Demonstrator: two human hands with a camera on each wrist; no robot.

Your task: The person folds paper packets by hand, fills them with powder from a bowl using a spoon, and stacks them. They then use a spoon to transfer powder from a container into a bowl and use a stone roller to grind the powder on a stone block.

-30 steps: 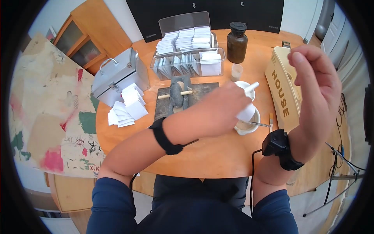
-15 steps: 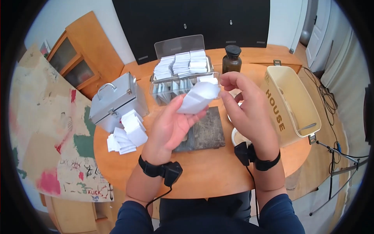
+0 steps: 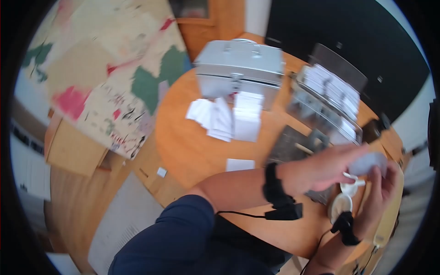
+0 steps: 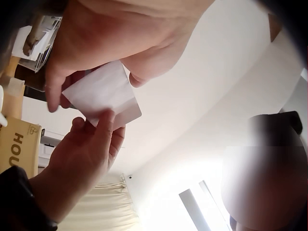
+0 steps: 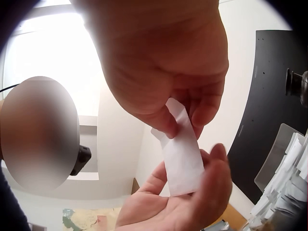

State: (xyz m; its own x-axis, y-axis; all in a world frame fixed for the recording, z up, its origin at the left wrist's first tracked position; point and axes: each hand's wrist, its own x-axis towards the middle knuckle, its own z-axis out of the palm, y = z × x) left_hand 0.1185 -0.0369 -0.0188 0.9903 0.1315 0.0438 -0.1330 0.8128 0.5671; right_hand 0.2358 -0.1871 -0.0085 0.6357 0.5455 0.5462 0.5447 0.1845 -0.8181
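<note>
A small white paper packet [image 3: 368, 163] is between my two hands, raised over the right side of the table. My left hand [image 3: 311, 173] holds its one end, thumb on one side and fingers behind. With thumb and fingertips, my right hand [image 3: 384, 185] pinches the other end; in the right wrist view the right thumb presses on the packet [image 5: 183, 159] near its folded top. Below the hands stand a white bowl [image 3: 350, 189] and a second white bowl [image 3: 336, 211] with pale powder inside.
A silver case [image 3: 238, 68] stands at the back, white packets [image 3: 220, 120] fanned before it. Behind the dark slab [image 3: 286, 144] is a clear box of packets [image 3: 316, 107]. A brown bottle [image 3: 373, 130] and the cream HOUSE box [image 4: 19, 144] lie to the right.
My left hand lifted away from the bowls and turned up with the packet; my right hand came in and now pinches it too. The head view has swung left and tilted.
</note>
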